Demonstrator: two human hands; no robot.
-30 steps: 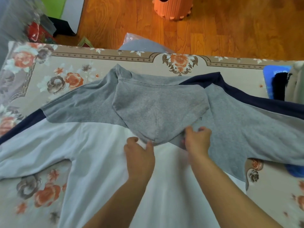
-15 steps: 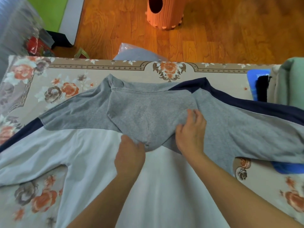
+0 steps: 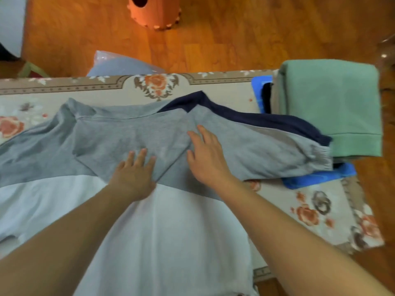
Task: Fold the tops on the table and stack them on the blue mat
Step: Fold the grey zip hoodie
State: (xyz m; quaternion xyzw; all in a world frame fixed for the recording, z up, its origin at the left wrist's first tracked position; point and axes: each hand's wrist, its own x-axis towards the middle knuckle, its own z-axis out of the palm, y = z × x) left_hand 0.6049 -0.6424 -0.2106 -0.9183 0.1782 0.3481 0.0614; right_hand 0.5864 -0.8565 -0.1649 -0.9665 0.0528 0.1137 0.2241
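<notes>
A hooded top (image 3: 181,227) in grey, white and navy lies spread flat across the table, its grey hood (image 3: 128,135) laid down over the back. My left hand (image 3: 134,174) rests flat with fingers apart on the hood's tip. My right hand (image 3: 205,154) presses flat with spread fingers on the hood's right side, next to the shoulder. The right sleeve (image 3: 277,150) reaches toward the blue mat (image 3: 316,177) at the right edge. A folded green top (image 3: 329,107) sits on that mat, over something dark.
The table carries a floral cloth (image 3: 310,210). Its far edge and right edge border a wooden floor (image 3: 235,35). An orange stool (image 3: 156,11) stands on the floor beyond the table. A clear bag with grey fabric (image 3: 119,65) lies just past the far edge.
Both hands have opened and slid up and outward over the hood, flattening it. The view has swung right, bringing the green folded top and mat fully into sight.
</notes>
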